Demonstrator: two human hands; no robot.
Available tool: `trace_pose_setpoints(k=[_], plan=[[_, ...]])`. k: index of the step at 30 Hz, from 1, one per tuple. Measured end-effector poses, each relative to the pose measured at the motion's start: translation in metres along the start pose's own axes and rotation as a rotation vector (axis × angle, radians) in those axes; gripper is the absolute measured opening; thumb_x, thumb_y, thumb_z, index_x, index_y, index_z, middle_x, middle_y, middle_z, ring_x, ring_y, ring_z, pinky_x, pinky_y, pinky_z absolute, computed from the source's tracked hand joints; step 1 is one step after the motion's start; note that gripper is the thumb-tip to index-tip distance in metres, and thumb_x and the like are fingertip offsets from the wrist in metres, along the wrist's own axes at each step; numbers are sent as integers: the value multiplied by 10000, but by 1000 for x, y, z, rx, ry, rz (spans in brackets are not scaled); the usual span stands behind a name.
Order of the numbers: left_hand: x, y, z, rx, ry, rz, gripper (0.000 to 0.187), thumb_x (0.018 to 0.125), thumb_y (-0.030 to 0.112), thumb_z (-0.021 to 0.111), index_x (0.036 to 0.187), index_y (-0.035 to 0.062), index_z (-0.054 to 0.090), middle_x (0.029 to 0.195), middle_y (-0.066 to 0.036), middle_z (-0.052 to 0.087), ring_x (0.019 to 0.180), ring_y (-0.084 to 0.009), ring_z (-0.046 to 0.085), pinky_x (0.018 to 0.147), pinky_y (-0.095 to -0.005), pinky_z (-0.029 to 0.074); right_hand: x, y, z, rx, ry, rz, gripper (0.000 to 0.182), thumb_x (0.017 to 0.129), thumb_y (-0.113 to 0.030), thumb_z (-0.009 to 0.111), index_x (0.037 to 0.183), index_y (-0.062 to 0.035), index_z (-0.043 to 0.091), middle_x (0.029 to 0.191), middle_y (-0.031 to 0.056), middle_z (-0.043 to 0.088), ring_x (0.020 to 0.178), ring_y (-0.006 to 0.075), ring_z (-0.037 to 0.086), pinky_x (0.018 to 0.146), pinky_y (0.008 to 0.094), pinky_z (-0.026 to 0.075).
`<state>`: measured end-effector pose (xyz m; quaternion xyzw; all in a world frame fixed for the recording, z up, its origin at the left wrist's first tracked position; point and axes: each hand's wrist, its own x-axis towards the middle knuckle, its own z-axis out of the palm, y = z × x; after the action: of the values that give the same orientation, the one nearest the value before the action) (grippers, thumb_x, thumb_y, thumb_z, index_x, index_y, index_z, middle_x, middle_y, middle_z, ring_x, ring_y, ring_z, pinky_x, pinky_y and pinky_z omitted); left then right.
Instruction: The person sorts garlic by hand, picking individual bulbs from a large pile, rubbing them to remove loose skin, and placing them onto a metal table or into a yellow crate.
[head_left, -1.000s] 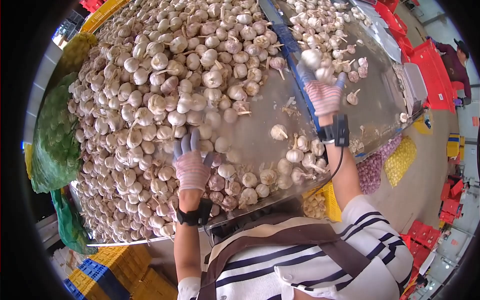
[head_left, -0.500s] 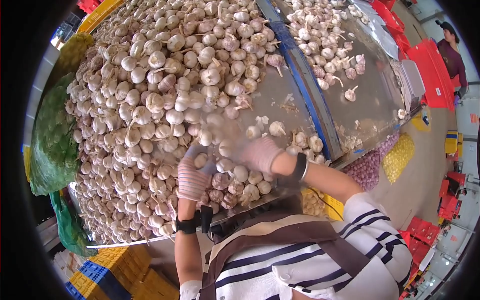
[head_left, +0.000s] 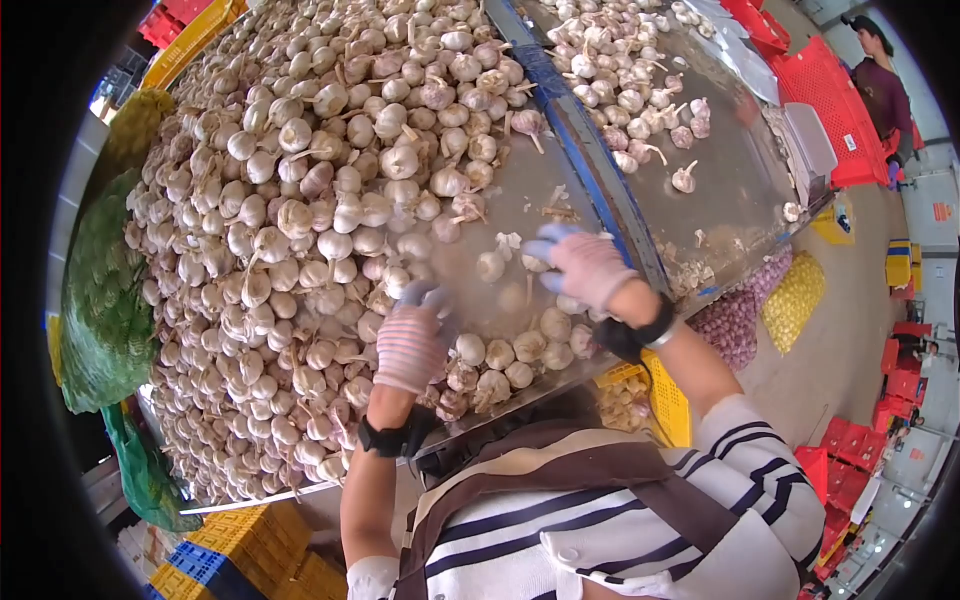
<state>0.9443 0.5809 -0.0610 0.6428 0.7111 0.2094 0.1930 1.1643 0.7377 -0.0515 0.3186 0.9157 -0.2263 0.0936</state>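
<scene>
Whitish garlic bulbs (head_left: 300,215) with dry stems cover most of the metal table (head_left: 520,190) in a deep heap. My left hand (head_left: 410,345), in a striped glove with grey-blue fingertips, is over the heap's near edge. Its bent fingers look apart, slightly blurred, and no bulb shows between them. Further right, my right hand (head_left: 590,268) in a similar glove has its fingers spread, pointing left. One garlic bulb (head_left: 535,262) lies between its thumb and fingers; I see no firm grip on it. A row of bulbs (head_left: 528,346) lies along the near edge, between the hands.
A blue-edged divider (head_left: 575,135) splits the table; more garlic (head_left: 630,100) lies beyond it. Green net sacks (head_left: 110,300) lean at the left. Yellow crates (head_left: 245,535) stand below left, a yellow basket (head_left: 670,400) below right. A person (head_left: 880,100) stands by a red crate (head_left: 825,110).
My right hand has moved right, away from the left hand, and its fingers have spread. My left hand has shifted slightly right; the bulb seen at its fingers before no longer shows there.
</scene>
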Motion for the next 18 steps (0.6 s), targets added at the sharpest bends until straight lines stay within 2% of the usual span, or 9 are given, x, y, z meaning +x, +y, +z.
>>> trace_pose_setpoints(k=[2, 4, 5, 8, 9, 12, 13, 15, 18], plan=[[12, -5, 12, 214, -56, 52, 302, 803, 204, 658, 1085, 101, 624, 998, -136, 618, 787, -295, 642, 646, -387, 511, 25, 0, 17, -83, -60, 8, 429, 799, -277, 640, 1197, -145, 546, 1121, 137, 527, 967, 324, 583, 809, 419, 495], [23, -12, 23, 482, -424, -59, 373, 781, 223, 652, 1145, 170, 589, 976, -118, 622, 811, -309, 644, 648, -411, 515, 40, 1, 26, -103, -48, 21, 351, 782, -259, 637, 1100, -116, 597, 1076, 149, 583, 943, 315, 601, 797, 411, 501], [24, -15, 26, 484, -422, -58, 373, 781, 223, 652, 1145, 170, 589, 976, -118, 622, 811, -309, 644, 648, -411, 515, 44, 6, 27, -103, -44, 21, 351, 782, -259, 637, 1100, -116, 597, 1076, 149, 583, 943, 315, 601, 797, 411, 501], [27, -12, 12, 466, -392, -84, 400, 774, 218, 634, 1163, 149, 576, 946, -123, 636, 772, -280, 650, 645, -402, 515, 51, 13, 21, 451, 81, 108, 234, 745, -199, 593, 932, -69, 648, 930, 186, 653, 874, 344, 623, 774, 420, 502], [25, -12, 8, 465, -393, -85, 400, 774, 218, 634, 1163, 149, 576, 946, -123, 636, 772, -280, 650, 645, -402, 515, 52, 11, 19, 452, 80, 108, 234, 745, -199, 593, 932, -69, 648, 930, 186, 653, 874, 344, 623, 774, 420, 502], [12, -29, 11, -633, -180, -159, 539, 763, 317, 655, 1237, 99, 521, 953, -139, 648, 731, -180, 635, 639, -289, 518, 54, -7, 14, 319, 155, -118, 286, 758, -159, 575, 1027, -93, 645, 999, 161, 642, 920, 326, 627, 790, 406, 512], [9, -22, 1, -629, -186, -159, 539, 763, 317, 655, 1237, 99, 521, 953, -139, 648, 731, -180, 635, 639, -289, 518, 57, -19, 15, 325, 158, -114, 286, 758, -159, 575, 1027, -93, 645, 999, 161, 642, 920, 326, 627, 790, 406, 512], [2, -6, -18, -1386, -360, -346, 569, 734, 253, 687, 1239, 60, 509, 912, -115, 634, 681, -174, 621, 581, -280, 505, 66, -37, 17, -88, -193, -34, 330, 770, -149, 576, 1093, -117, 641, 1026, 153, 639, 941, 324, 630, 805, 421, 514], [-8, 5, -17, -1677, -364, -293, 657, 719, 448, 714, 1226, 93, 495, 860, -125, 604, 622, -214, 612, 503, -280, 494, 69, -32, 22, 1, -174, -116, 316, 792, -178, 597, 1100, -121, 642, 996, 159, 649, 896, 336, 643, 775, 437, 521]])
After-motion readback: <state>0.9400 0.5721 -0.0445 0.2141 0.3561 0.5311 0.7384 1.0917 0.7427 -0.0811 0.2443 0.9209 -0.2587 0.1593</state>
